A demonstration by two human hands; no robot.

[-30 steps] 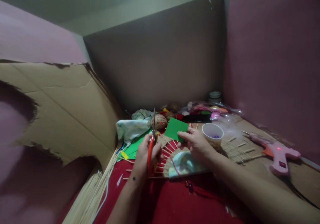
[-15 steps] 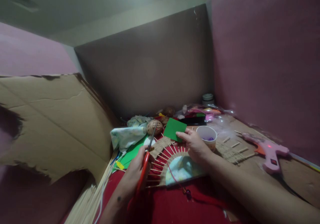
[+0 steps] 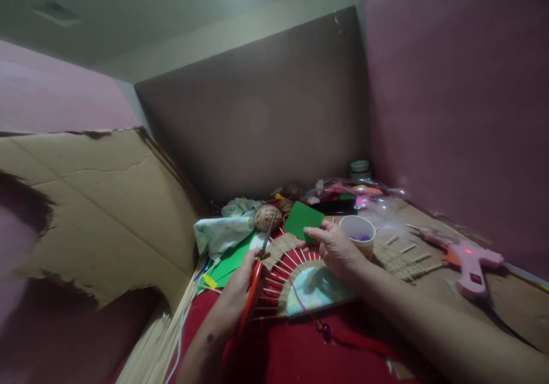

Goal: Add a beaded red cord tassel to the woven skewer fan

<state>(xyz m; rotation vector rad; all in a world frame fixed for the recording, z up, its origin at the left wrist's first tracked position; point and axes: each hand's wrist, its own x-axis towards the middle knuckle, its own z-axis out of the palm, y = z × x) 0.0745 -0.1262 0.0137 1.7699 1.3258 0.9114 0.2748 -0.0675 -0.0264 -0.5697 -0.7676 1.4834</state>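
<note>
At far left, a torn sheet of brown cardboard [image 3: 111, 201] stands upright, with a bundle of long, thin, pale sticks [image 3: 148, 350] below it. Next, a crumpled pale-blue patterned cloth [image 3: 225, 235] lies behind flat, bright-green sheets [image 3: 234, 261].

The left hand [image 3: 238, 287] is closed around a pair of orange-handled metal scissors [image 3: 253, 292], their blades pointing up and away, clear of the card. In view, the tip overlaps a round ball of brown twine [image 3: 268, 217].

At centre, on a deep-red surface [image 3: 291, 352], lies a half-round fan-shaped piece of pale-blue cloth, brown twine and radiating sticks [image 3: 317, 287]. Above it, a small square of plain green card [image 3: 303, 222] is raised in the right hand [image 3: 337, 244], pinched at its right-hand edge between thumb and fingers.

Just beside that hand stands a white paper cup [image 3: 358, 226] with purple beads inside. Further right come a flat woven piece of twine and short sticks [image 3: 398, 264], then a pink glue gun [image 3: 472, 264] with a red light glowing.
</note>
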